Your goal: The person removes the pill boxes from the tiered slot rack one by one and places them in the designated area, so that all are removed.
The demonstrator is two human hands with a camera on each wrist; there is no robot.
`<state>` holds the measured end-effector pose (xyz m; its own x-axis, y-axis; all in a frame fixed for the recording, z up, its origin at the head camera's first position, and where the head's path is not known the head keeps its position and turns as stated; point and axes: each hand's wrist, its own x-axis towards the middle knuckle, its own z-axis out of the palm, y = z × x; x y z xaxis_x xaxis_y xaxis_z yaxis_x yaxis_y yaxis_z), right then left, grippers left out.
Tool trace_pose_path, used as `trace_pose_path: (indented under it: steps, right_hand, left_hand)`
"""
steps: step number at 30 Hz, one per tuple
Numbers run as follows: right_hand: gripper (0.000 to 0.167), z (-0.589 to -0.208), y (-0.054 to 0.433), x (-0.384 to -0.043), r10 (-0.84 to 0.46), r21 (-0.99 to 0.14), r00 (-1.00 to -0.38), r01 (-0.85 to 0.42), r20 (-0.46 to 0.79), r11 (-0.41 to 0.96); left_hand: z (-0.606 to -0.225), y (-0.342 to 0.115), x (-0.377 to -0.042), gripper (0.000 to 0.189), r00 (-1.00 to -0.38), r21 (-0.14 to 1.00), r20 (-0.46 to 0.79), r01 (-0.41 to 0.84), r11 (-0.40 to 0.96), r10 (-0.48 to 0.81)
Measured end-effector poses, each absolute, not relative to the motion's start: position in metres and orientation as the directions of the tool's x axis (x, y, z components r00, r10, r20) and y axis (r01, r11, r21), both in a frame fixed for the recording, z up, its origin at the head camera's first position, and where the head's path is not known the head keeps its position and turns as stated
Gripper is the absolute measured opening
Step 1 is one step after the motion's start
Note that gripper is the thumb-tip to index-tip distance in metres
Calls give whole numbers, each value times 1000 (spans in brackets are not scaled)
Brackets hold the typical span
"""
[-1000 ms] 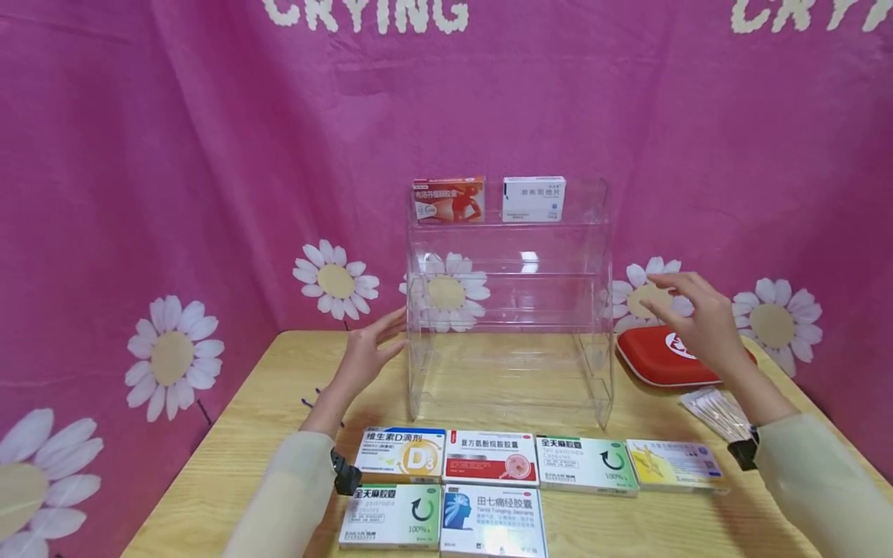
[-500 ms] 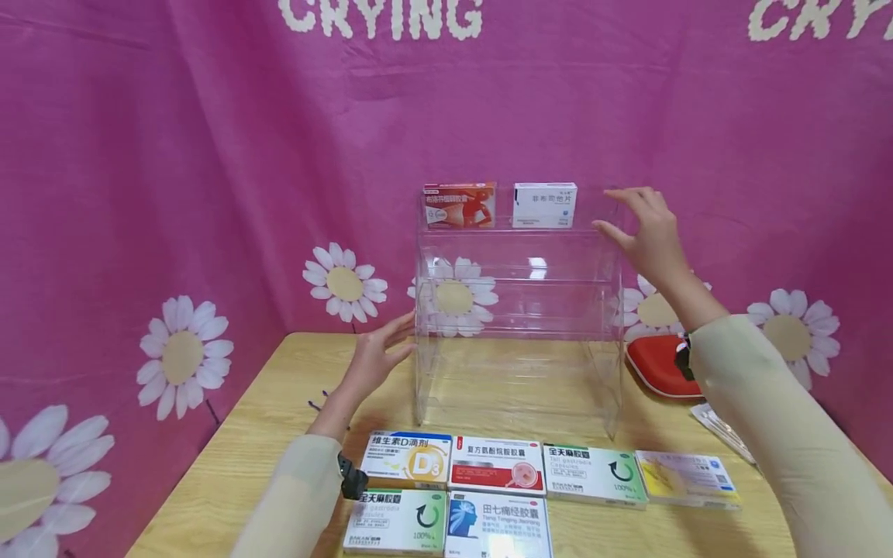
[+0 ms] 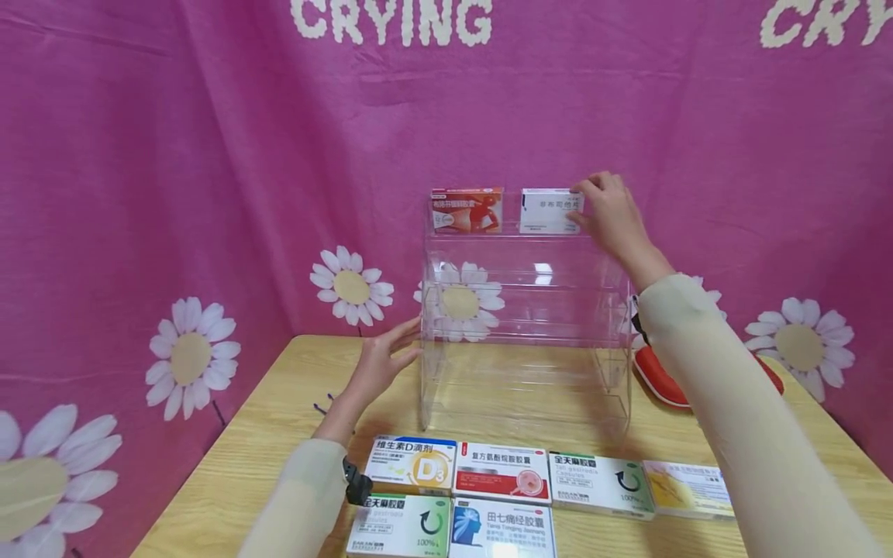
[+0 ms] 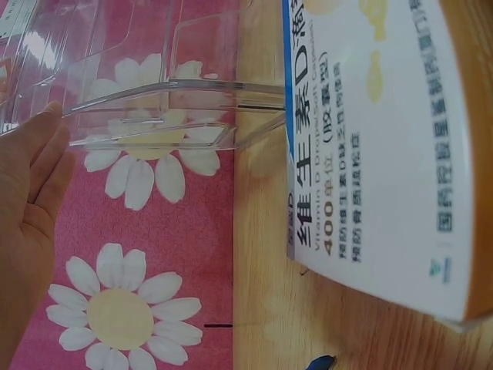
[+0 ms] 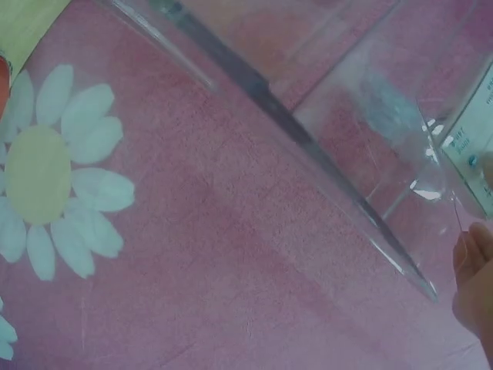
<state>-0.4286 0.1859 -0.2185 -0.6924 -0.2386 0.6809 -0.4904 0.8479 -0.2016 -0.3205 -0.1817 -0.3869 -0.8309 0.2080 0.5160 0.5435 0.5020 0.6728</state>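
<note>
A clear acrylic tiered display rack (image 3: 526,337) stands on the table. My left hand (image 3: 377,364) rests its fairly straight fingers against the rack's left side; in the left wrist view the fingertips (image 4: 50,116) lie at the clear panel's edge. On the top tier sit a red-orange medicine box (image 3: 466,211) at left and a white medicine box (image 3: 547,211) at right. My right hand (image 3: 614,217) pinches the white box at its right end, thumb over the front and fingers at the top edge. Part of this white box (image 5: 470,142) shows in the right wrist view.
In front of the rack lie medicine boxes in two rows, among them a vitamin D box (image 3: 412,463), a red-and-white box (image 3: 502,471) and a blue-and-white box (image 3: 502,531). A red case (image 3: 659,380) is partly hidden behind my right sleeve. A pink curtain (image 3: 209,155) hangs behind.
My right hand has risen from beside the rack above the red case, moved left and taken hold of the white box. The left hand stays at the rack's side; the view has shifted slightly.
</note>
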Motion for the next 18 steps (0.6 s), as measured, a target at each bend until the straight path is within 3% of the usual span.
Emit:
trace_pose_path:
  steps: [6, 18]
  right_hand:
    - [32, -221, 180, -431, -189, -239, -718, -450, 670, 861]
    - [27, -218, 179, -429, -154, -320, -663, -535, 732, 782]
  left_hand:
    - [-388, -181, -321, 54, -826, 662, 522, 549, 510, 212]
    - [-388, -183, -321, 55, -825, 658, 523, 550, 514, 214]
